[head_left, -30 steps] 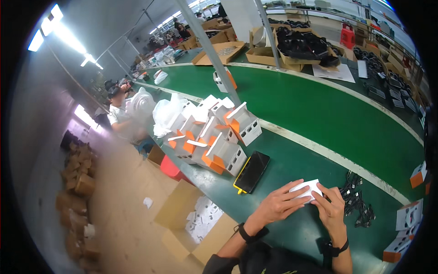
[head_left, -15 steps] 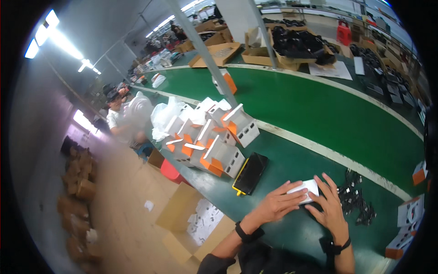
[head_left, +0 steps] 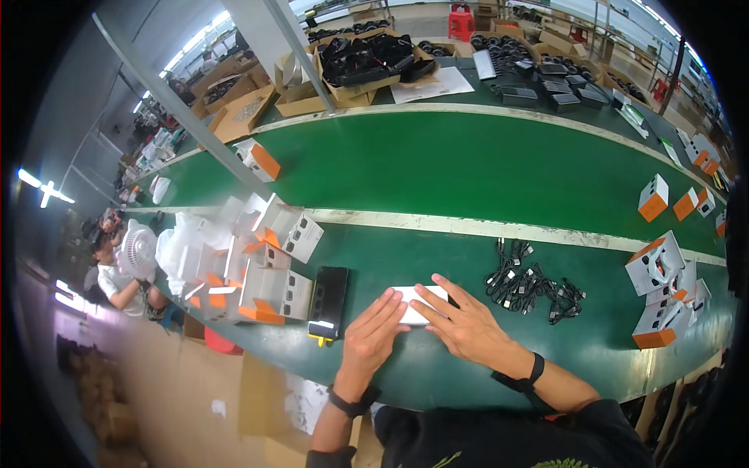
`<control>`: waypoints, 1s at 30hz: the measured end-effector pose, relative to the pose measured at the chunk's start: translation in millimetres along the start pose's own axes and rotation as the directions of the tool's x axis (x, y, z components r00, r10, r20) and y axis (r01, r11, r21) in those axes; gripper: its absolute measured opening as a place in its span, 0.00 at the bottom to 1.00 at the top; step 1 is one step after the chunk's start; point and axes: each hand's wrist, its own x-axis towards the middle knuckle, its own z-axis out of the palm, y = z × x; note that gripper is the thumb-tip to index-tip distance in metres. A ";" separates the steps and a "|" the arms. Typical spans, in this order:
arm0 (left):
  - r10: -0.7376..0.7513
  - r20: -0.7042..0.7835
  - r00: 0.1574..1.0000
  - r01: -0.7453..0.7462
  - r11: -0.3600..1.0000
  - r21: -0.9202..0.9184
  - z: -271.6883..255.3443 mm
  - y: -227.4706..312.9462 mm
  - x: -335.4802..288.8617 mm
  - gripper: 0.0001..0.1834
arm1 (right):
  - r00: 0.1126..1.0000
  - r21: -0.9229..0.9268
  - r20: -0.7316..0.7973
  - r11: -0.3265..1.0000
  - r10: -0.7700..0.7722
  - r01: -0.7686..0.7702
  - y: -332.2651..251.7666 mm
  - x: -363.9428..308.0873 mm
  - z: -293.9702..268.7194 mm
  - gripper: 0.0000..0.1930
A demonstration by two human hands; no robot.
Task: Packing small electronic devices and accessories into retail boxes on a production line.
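Note:
A small white rectangular thing (head_left: 421, 303), perhaps a thin box or a stack of leaflets, lies on the green table in front of me. From the left, my left hand (head_left: 373, 337) rests on it with fingers stretched out and lying flat. My right hand (head_left: 466, 321) reaches over its right side, fingers spread across the top. Both hands hide much of it. Just left of my hands lies a black rectangular case with yellow edging (head_left: 328, 300). To the right is a tangled pile of black cables (head_left: 532, 282).
Open white-and-orange boxes (head_left: 269, 281) crowd the left, beside a white plastic bag (head_left: 187, 246). More such boxes (head_left: 655, 292) stand at the right. Beyond a pale rail runs a green belt (head_left: 468, 156). An open carton with white papers (head_left: 304, 402) sits below. Someone stands far left near a fan (head_left: 139, 248).
My view has swung to the right, bringing the boxes at the right further in. My right hand's fingers now lie further over the white thing; both hands stay on it.

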 end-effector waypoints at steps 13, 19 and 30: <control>0.098 0.129 0.987 -0.115 0.984 0.137 -21.6 4.1 13.3 0.23 | 0.997 0.079 -0.053 0.995 0.058 -0.054 -11.0 5.9 -9.8 0.33; -0.018 0.117 0.993 0.007 0.995 0.098 -20.3 54.9 5.4 0.33 | 0.921 0.211 -0.270 0.950 0.281 -0.228 32.8 -9.3 -26.0 0.30; -0.268 0.155 0.951 0.281 0.957 -0.066 -4.2 91.4 -33.9 0.22 | 0.388 -0.118 -0.645 0.416 0.658 -0.902 293.6 -67.0 -90.8 0.36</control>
